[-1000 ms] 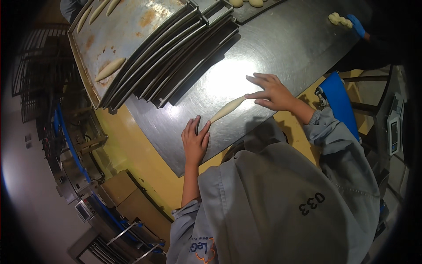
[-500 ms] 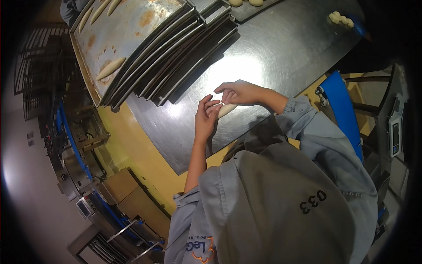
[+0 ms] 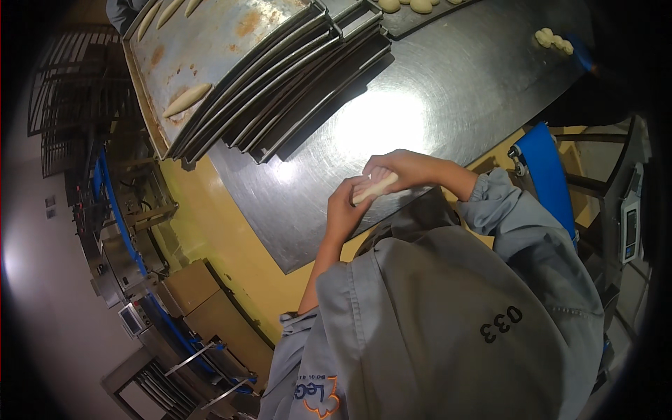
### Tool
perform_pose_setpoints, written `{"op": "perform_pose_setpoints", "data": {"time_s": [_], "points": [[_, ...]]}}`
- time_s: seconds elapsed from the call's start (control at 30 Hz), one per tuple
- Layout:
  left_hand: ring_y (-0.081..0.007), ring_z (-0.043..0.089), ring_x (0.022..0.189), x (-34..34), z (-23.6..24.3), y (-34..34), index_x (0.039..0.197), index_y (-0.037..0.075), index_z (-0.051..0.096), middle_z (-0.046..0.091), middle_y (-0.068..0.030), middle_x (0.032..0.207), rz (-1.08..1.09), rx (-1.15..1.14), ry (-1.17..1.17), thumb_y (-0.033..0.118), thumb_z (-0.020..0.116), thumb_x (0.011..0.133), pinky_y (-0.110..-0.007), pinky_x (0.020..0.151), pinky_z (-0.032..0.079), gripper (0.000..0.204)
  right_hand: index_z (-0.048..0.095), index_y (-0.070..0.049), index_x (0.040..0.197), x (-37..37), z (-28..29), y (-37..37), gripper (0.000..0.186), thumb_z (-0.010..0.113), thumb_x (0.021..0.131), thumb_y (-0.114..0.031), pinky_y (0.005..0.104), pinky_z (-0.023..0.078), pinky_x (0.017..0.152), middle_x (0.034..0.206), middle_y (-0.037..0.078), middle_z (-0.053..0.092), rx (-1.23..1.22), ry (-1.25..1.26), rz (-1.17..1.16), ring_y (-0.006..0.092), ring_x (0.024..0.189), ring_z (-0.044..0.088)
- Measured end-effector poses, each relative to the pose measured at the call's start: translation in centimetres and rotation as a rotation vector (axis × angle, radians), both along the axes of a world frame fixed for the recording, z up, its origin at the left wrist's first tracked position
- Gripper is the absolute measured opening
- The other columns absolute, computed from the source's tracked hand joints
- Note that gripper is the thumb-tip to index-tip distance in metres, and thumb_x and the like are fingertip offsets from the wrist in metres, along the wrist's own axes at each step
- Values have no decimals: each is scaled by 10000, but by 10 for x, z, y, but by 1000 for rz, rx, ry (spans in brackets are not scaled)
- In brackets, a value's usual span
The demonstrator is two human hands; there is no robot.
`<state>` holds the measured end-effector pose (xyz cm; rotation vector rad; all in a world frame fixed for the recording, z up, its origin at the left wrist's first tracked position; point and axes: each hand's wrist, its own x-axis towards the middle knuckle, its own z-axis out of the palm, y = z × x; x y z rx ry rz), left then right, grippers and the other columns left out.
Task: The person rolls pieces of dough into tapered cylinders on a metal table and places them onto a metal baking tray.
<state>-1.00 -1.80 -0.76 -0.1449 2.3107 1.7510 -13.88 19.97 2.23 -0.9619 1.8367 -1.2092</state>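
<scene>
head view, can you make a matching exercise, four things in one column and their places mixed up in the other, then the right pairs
Things
1. pale dough roll
2. top tray
3. lumpy dough cluster
4. scale

Places
A. to the right of the blue belt
B. between the left hand and the right hand
C. at the upper right, near a co-worker's blue glove
D. on the tray stack, under slender dough pieces

Right pairs: 1-B, 2-D, 3-C, 4-A

Fingers (image 3: 351, 187) partly hide the dough piece (image 3: 376, 188), and the upper edge cuts off the baking tray (image 3: 210, 52).
</scene>
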Motion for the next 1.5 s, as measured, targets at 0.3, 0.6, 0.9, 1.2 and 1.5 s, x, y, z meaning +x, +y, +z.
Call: {"op": "perform_pose_setpoints", "data": {"time_s": [0.3, 0.6, 0.9, 1.2, 1.5], "points": [[-261, 636, 1251, -39, -11, -24, 1432, -30, 489, 637, -189, 1343, 328, 297, 110, 53, 629, 1007, -361, 1061, 513, 454, 624, -50, 1349, -18, -18, -5, 387, 645, 977, -153, 362, 555, 887, 1085, 140, 747, -174, -24, -425, 220, 998, 718], [-184, 676, 1090, -24, -4, -17, 1510, -10, 391, 634, -123, 1217, 21, 256, -139, 30, 653, 987, -271, 914, 521, 587, 576, -19, 1347, -4, -13, -9, 475, 673, 883, -50, 320, 574, 916, 1095, 150, 747, -48, -232, -119, 213, 1002, 735], [-183, 672, 1087, -4, 5, -4, 1431, 20, 498, 625, -101, 1158, -71, 181, -133, -94, 729, 882, -298, 947, 565, 607, 577, -74, 1337, 13, -12, 5, 552, 795, 832, -119, 407, 545, 953, 1130, 154, 727, -22, -19, 28, 318, 1081, 710], [-277, 698, 1073, -11, 12, -15, 1336, -21, 589, 692, -184, 1197, 202, -157, 186, 66, 736, 914, -373, 964, 555, 456, 601, -105, 1377, 20, 7, 9, 469, 718, 924, -130, 410, 541, 936, 1143, 131, 711, -7, 320, -310, 304, 1069, 691], [-235, 681, 1051, 9, 35, -2, 1359, 12, 588, 709, -139, 1189, -169, -397, 16, 163, 737, 956, -340, 912, 514, 455, 680, -80, 1285, 27, 0, 5, 365, 708, 925, -132, 415, 556, 852, 1034, 112, 734, 136, 201, -6, 274, 933, 700]]}}
